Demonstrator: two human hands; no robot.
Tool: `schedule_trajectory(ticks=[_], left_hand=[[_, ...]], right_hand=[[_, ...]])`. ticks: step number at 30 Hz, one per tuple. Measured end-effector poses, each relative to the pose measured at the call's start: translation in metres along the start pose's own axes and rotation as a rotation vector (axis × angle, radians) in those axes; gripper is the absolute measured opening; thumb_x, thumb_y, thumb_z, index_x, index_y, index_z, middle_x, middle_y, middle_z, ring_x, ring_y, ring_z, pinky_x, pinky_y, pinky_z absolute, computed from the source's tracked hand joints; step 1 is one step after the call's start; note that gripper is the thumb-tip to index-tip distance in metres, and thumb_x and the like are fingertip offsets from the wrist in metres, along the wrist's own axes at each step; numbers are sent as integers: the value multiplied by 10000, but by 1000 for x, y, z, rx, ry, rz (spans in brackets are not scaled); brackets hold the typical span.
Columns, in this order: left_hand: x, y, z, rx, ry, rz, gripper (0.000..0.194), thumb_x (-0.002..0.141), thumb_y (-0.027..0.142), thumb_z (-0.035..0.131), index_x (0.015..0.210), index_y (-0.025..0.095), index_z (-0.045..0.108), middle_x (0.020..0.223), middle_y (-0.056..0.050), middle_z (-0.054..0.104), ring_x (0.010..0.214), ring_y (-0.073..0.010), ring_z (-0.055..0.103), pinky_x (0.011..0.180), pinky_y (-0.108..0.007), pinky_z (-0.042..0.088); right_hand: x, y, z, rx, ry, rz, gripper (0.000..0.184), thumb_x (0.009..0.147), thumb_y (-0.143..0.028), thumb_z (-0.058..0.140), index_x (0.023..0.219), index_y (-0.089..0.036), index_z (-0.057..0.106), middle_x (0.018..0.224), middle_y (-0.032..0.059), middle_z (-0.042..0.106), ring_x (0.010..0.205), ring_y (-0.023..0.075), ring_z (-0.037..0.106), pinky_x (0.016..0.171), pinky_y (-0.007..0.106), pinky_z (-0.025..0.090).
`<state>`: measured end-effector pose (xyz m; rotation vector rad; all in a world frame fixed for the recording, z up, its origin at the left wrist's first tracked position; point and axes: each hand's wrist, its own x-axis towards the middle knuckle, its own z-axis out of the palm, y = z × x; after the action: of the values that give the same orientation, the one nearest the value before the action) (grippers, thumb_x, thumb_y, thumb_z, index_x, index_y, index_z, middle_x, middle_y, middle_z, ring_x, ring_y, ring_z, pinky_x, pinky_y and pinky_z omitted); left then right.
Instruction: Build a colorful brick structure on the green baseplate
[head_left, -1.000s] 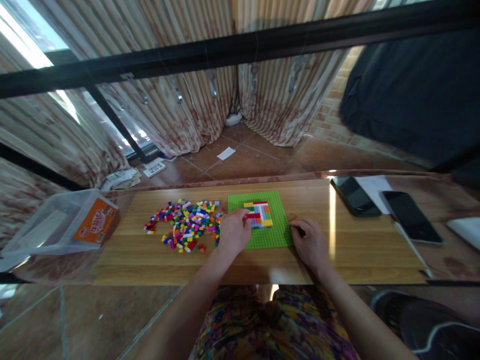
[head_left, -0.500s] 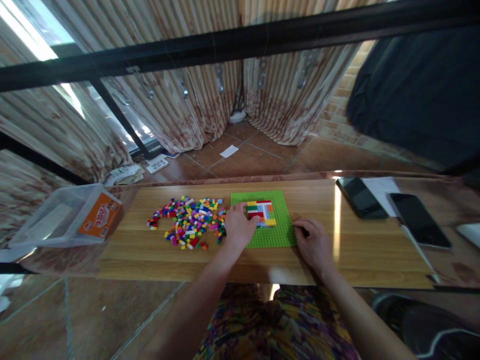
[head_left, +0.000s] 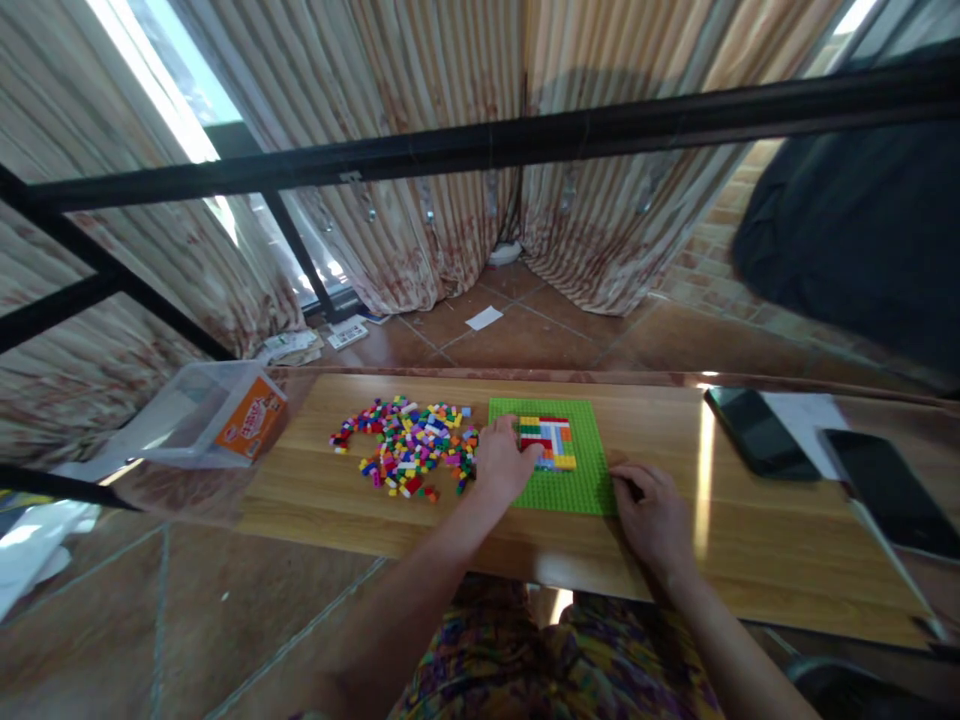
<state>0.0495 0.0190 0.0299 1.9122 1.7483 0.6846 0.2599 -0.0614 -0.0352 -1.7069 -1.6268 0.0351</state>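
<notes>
On a wooden board lies a green studded baseplate (head_left: 566, 496), carrying a flat block of toy bricks (head_left: 556, 440) in red, white, yellow, green, blue and orange. My left hand (head_left: 504, 462) rests over the plate's left part, thumb apart from its bent fingers, reaching the left side of the bricks; its palm hides what lies beneath. Against the plate's right edge, my right hand (head_left: 656, 515) has its thumb and forefinger curled together at the rim. Left of the plate spreads a pile of loose toy bricks (head_left: 420, 440) in many colours, close to my left hand.
A clear plastic box (head_left: 199, 410) with an orange label stands at the far left. Two dark phones, one (head_left: 761, 433) nearer and another (head_left: 896, 490) farther right, lie by white paper (head_left: 806, 420). A black metal rail (head_left: 450, 145) crosses behind the wooden board (head_left: 337, 510).
The whole view has shifted, so the board and hands appear farther right and slightly lower. Both hands keep nearly the same places on the baseplate; the bricks look unchanged.
</notes>
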Motion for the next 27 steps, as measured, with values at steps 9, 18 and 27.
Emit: schedule_trajectory(ticks=[9,18,27], left_hand=[[54,-58,-52,356,72,62,331,825,160,529,1136,126,639,1100,-135,657,1098,-245,574,1004,-369,397],[71,-60,-57,322,-87,136,194,828,156,545,904,176,723,920,-95,721,931,-216,648,918,-331,451],[13,-30,-40,-169,-329,163,242,844,210,544,1005,182,723,867,-32,741,764,-155,658,750,-266,504]], right_hand=[[0,0,0,0,-6,20,172,853,-271,505,844,-211,666,914,64,679,864,227,597,796,389,491],[0,0,0,24,3,19,158,853,-251,515,836,-219,669,932,66,677,867,227,602,791,396,497],[1,-2,0,27,2,41,154,854,-238,518,835,-214,669,924,59,679,889,222,593,796,382,489]])
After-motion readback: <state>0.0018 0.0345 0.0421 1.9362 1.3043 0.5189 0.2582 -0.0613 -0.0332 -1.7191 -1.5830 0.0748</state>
